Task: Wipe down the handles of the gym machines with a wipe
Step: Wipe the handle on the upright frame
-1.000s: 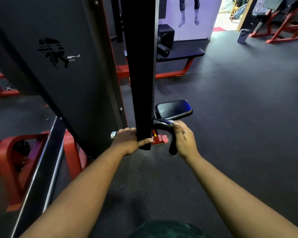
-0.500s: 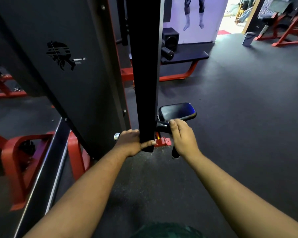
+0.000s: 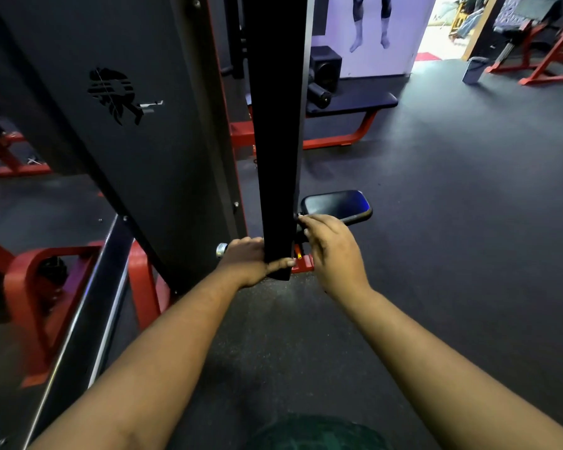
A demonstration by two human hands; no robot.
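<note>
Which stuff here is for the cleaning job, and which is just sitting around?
For the job:
left hand gripping the left handle
right hand on the right handle
No wipe shows.

Just around:
black pad
flat bench
black upright post
speaker

Upright post [image 3: 278, 131] dead centre, large panel [image 3: 134, 125] to its left; left hand [image 3: 246, 259] wrapped round a handle [image 3: 222, 250] at the post's foot – thumb across the post's front; right hand [image 3: 333, 251] just right of the post, below a pad [image 3: 337, 206]; bench [image 3: 351, 103] behind, further back.
</note>
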